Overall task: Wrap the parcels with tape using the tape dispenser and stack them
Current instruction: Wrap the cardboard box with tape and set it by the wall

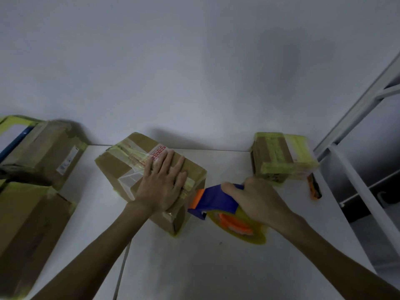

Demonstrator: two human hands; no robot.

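Left hand (pixel 161 182): flat, fingers straight, pressing the brown cardboard parcel (pixel 151 180).
Right hand (pixel 257 200): grips the blue-orange tape dispenser (pixel 218 204), touching the parcel's right side.

Brown taped parcel (pixel 114 167) centre; blue-orange tape dispenser (pixel 216 199) beside, apparently touching its edge.

I counted four parcels: a far-left parcel (pixel 49 152), a near-left parcel (pixel 28 230), a middle parcel (pixel 121 167) and a right parcel (pixel 281 156). I also counted one tape dispenser (pixel 218 199) and one orange cutter (pixel 315 188).
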